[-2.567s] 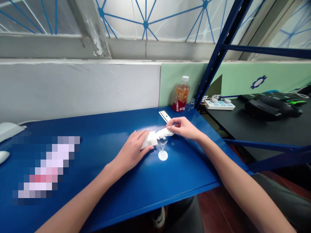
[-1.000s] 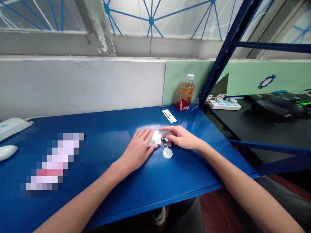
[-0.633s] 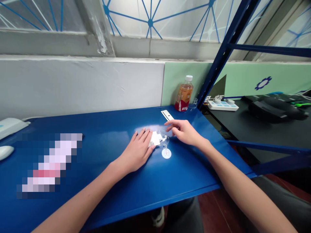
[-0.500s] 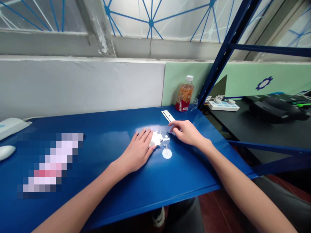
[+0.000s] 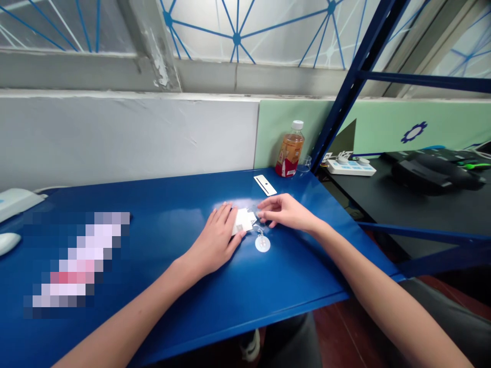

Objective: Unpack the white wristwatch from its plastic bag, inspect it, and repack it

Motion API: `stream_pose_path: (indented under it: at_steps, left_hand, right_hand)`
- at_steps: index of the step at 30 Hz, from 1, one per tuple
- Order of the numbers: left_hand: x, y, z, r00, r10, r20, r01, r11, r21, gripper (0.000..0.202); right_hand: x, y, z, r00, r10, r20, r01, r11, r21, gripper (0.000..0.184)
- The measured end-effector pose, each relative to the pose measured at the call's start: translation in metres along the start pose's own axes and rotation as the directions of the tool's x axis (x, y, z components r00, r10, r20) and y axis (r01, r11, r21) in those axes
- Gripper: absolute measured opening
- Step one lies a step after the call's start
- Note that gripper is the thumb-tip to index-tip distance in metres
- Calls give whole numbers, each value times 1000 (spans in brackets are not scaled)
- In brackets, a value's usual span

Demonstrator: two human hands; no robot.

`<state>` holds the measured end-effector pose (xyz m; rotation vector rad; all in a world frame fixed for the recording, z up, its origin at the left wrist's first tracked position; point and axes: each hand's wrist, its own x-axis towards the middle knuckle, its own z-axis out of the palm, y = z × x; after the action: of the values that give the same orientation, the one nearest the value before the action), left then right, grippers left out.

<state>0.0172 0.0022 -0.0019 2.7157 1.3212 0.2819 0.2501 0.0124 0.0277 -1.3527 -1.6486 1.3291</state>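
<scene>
On the blue table, my left hand (image 5: 218, 235) lies flat with fingers stretched, holding down the left part of a white card (image 5: 244, 221) with a small grey printed square. Clear plastic juts from the card's right end. Around this clear piece my right hand (image 5: 282, 211) curls its thumb and index finger in a pinch; the exact contact is too small to make out. Just below, a white round tag (image 5: 263, 244) on a small clear loop lies on the table. Beyond my right fingers is a white flat strip (image 5: 265, 185) with a dark slot.
A drink bottle (image 5: 290, 150) with a white cap stands at the back right by a blue metal post (image 5: 345, 87). To the left lie a blurred-out pixelated object (image 5: 82, 260) and a white mouse-like item (image 5: 8, 243). A power strip (image 5: 351, 167) rests on the black table beyond.
My right hand has moved left and slightly down from the white strip to the clear plastic at the card's end. The strip now shows whole. My left hand stays on the card.
</scene>
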Motion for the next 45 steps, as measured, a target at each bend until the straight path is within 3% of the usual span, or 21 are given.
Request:
stream_pose_path:
  at_steps: [4,12,20,27,32,40,45]
  left_hand:
    - [0,0,0,1000,7,6,-7,1000,5,64]
    - [4,-4,-3,999,-16,35,17,1000,-14,60]
    - [4,-1,-5,999,4,54,-6,999,44,61]
    - [3,-2,-2,999,10,37,-12,999,45,62]
    - [2,-3,-1,1000,30,-3,-30,999,20,61]
    - [4,-4,-1,999,44,14,-45,999,4,58]
    - [5,-2,0,999,29,28,-30,999,41,58]
  right_hand:
    - [2,4,0,1000,-5,20,6,998,-55,20]
    - [7,8,5,993,-78,-84,78,997,4,21]
    - [4,7,6,998,-61,-18,59,990,-125,25]
    - [1,4,8,991,-133,2,131,973,-192,28]
    - [-2,8,12,975,-220,-30,194,910,-367,16]
    - [-2,8,16,944,-328,-34,276,842,-463,20]
    - [-9,2,20,908,-416,56,354,686,-636,25]
